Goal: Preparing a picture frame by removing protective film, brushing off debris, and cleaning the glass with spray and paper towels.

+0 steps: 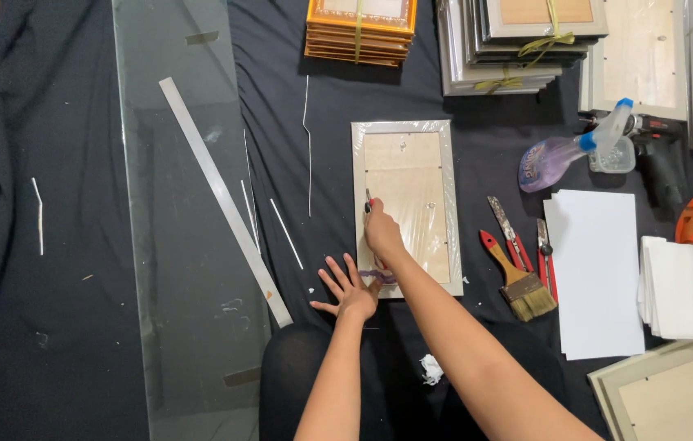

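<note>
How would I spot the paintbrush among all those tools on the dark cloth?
Start at the picture frame lying face down in the middle of the dark cloth, where the right hand works. Just right of its lower corner lies the paintbrush. Unlike the slim red-handled tools beside it, it has a wide metal band and a tuft of pale bristles.

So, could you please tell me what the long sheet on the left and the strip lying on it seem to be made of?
The long sheet looks like clear glass: the dark cloth shows through and it reflects faintly. The strip seems brushed metal, pale grey and straight-edged, though plastic is possible.
</note>
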